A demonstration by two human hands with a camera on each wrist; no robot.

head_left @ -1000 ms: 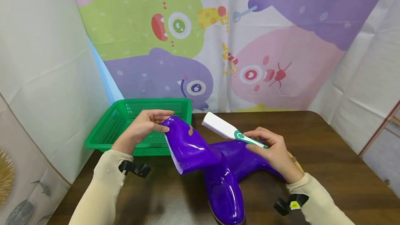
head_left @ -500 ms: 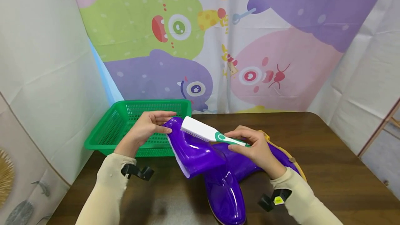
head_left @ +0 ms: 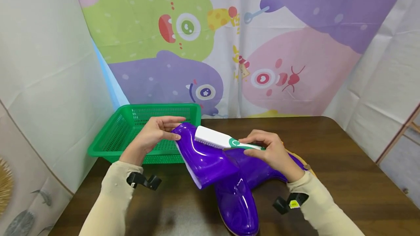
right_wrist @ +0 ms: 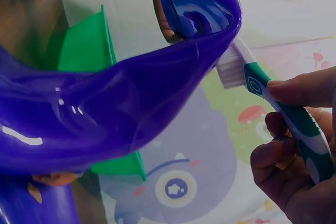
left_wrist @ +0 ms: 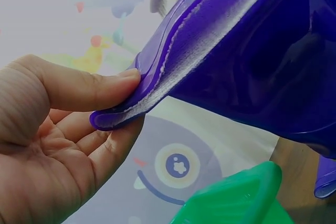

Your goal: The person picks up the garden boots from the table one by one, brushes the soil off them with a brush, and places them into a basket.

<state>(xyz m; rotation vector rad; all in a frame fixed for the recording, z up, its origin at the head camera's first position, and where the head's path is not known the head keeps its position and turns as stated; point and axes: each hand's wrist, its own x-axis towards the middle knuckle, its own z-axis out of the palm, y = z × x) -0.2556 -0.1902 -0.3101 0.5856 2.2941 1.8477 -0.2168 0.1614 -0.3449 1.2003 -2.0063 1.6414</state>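
My left hand [head_left: 152, 136] pinches the top rim of a glossy purple rain boot [head_left: 205, 161] between thumb and fingers. In the left wrist view the pale lining [left_wrist: 205, 48] shows along that rim. The boot's shaft tilts up toward the hand, and its toe [head_left: 238, 207] points to the near edge of the table. With my right hand [head_left: 270, 152] I grip a white and green scrub brush [head_left: 214, 137] by its handle. The bristles [right_wrist: 231, 69] face the boot's shaft and appear to touch it. Behind lies a second purple rain boot [head_left: 257, 172] with a tan sole, partly hidden.
A green plastic basket [head_left: 115, 126] stands at the back left, behind my left hand. The brown wooden table [head_left: 331, 177] extends to the right. A printed cartoon curtain [head_left: 229, 46] hangs behind the table.
My right hand has brought the brush left and down onto the boot's shaft, then slid it slightly right. The left hand has kept its pinch on the rim, shifting only a little.
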